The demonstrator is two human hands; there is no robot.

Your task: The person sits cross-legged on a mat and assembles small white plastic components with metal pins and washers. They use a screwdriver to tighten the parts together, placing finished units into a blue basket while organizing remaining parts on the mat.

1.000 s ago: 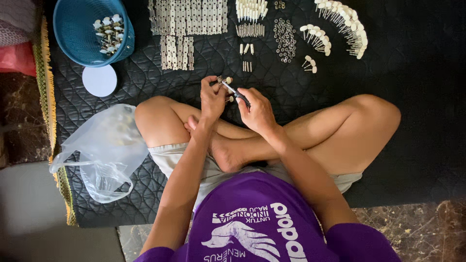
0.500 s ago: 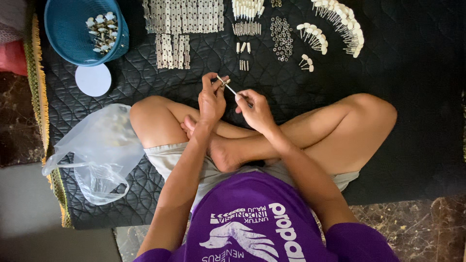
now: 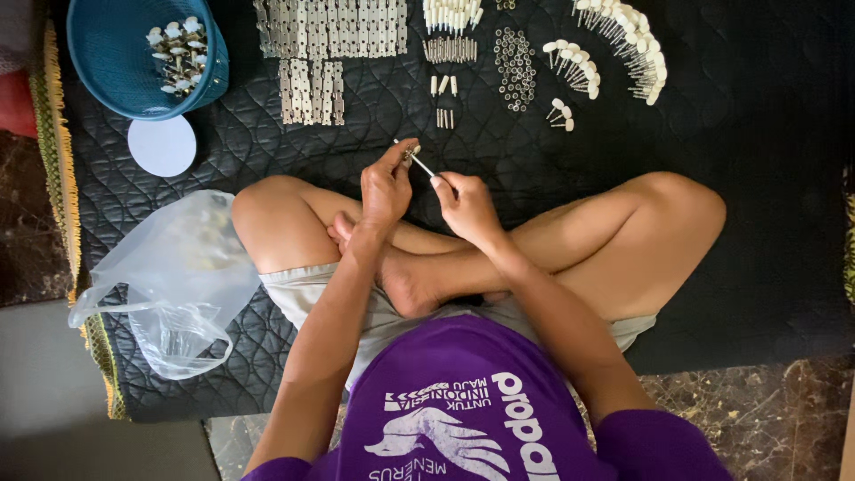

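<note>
Nearest the camera, a person in a purple shirt sits cross-legged on a dark quilted mat, forearms reaching out over the crossed legs. The left hand pinches a small metal piece between its fingertips, raised just above the mat; the right hand is closed in a pinch on a thin metal pin whose far end meets that piece. To the left lies a crumpled clear plastic bag. Beyond the hands lie rows of flat metal strips, a patch of small rings, white-capped pins in arcs, and a blue basket holding assembled parts beside a white disc. The likeliest slip, I judge, is the pin skidding off the tiny piece, dropping either among the sorted rows and scattering them.
</note>
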